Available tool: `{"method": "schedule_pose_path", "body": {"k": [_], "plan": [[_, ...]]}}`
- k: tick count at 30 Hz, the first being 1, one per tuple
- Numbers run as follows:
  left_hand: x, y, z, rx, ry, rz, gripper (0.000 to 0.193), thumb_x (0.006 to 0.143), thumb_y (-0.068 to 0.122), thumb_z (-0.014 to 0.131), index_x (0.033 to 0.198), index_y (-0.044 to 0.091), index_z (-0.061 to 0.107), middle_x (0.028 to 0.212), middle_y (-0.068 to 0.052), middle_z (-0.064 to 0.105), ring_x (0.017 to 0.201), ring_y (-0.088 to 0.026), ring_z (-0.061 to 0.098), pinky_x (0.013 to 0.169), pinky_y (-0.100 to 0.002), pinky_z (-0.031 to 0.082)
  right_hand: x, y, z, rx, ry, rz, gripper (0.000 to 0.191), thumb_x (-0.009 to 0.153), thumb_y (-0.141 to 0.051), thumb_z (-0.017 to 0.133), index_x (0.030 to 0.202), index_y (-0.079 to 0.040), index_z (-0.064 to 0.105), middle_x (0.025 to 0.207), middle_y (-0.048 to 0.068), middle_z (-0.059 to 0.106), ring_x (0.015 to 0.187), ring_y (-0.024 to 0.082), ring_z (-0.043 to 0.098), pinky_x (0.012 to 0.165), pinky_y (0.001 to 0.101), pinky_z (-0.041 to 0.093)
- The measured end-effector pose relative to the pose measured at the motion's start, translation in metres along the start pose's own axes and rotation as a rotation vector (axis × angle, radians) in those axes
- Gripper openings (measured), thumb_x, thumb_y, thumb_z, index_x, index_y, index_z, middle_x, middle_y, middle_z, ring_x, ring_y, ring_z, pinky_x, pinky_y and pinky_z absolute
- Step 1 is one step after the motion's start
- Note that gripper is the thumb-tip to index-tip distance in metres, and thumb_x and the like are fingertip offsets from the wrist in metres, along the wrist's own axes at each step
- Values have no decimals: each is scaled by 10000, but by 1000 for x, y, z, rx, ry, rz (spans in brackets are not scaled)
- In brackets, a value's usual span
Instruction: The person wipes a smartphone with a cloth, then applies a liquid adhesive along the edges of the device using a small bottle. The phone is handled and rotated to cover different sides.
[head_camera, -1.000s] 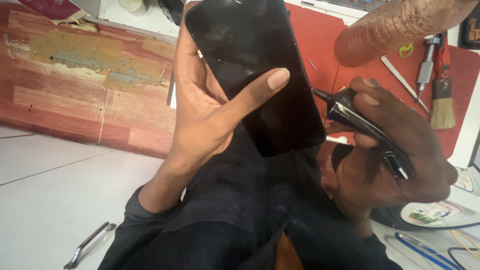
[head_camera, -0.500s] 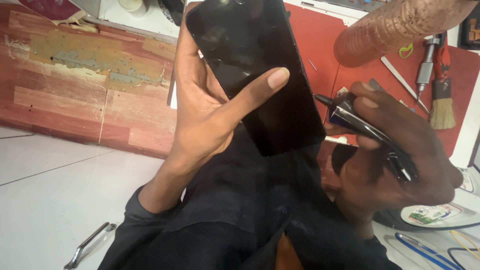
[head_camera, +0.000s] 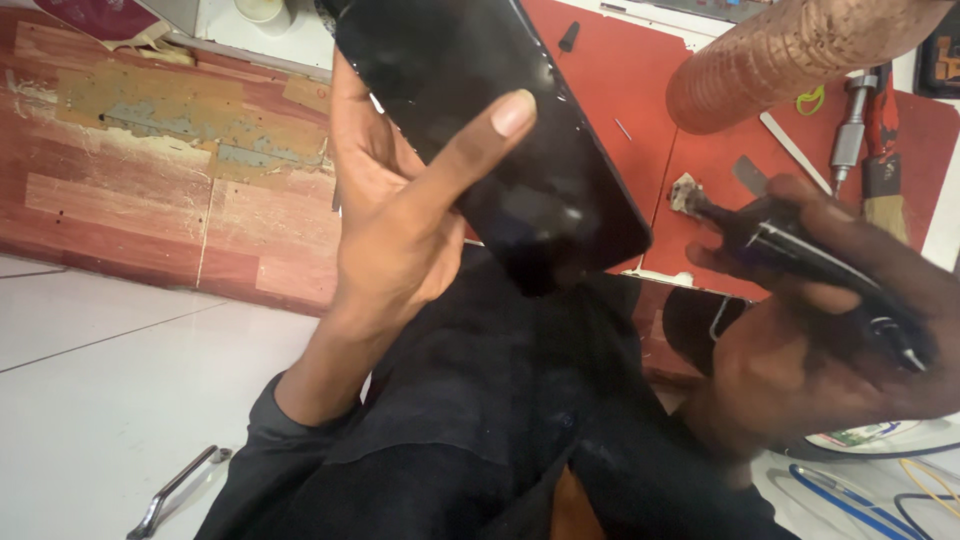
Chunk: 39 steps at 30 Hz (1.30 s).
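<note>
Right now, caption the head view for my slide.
Left hand holds up a black phone while the right hand grips a black brush over a red mat.

- A single head-worn camera looks steeply down, very close to the person's raised hands and lap.
- It faces a worn red workbench (head_camera: 150, 190), with white tiled floor (head_camera: 110, 400) at lower left.

A worn red bench (head_camera: 150, 210) with peeling patches runs along the left. On its red mat (head_camera: 640, 100) lie a screwdriver (head_camera: 850, 125) and a small brush (head_camera: 885, 175). A metal handle (head_camera: 175, 490) lies on the white floor (head_camera: 110, 400).
</note>
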<state>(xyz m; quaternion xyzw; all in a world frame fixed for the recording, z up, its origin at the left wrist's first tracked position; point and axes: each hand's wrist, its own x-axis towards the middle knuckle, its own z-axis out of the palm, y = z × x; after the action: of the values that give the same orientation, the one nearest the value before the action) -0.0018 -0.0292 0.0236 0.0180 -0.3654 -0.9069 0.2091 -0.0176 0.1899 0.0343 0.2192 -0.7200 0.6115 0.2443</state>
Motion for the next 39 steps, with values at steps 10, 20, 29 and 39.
{"method": "schedule_pose_path", "body": {"k": [10,20,29,39], "plan": [[1,0,-3,-98,4,-18,499,997,-200,691,1392,-13,451,1248,-164,621,1138,-243,690,1022,-412,616,-17,4,-5,-6,-4,-14,312,1228,-200,658,1241,97,562,1110,275,706,1045,374,791,920,397,719],[2,-1,-5,-73,3,-14,501,997,-203,699,1385,-12,445,1186,-154,593,1106,-240,691,1006,-401,616,-12,5,-9,-153,-68,-75,382,1177,-282,714,1205,96,664,1077,251,746,1079,348,808,990,370,712],[0,-1,0,-27,5,11,523,988,-219,704,1395,-13,448,1223,-146,600,1145,-219,673,1067,-378,590,-7,1,-7,-209,-118,-118,380,1188,-298,691,1213,81,684,1080,238,757,1055,320,817,945,335,696],[1,1,1,-4,24,2,606,964,-225,697,1451,-7,411,1254,-164,608,1150,-229,671,1073,-384,585,-5,3,-8,-234,-130,-156,365,1215,-309,691,1210,56,676,1101,203,772,1067,306,822,921,315,693]]}}
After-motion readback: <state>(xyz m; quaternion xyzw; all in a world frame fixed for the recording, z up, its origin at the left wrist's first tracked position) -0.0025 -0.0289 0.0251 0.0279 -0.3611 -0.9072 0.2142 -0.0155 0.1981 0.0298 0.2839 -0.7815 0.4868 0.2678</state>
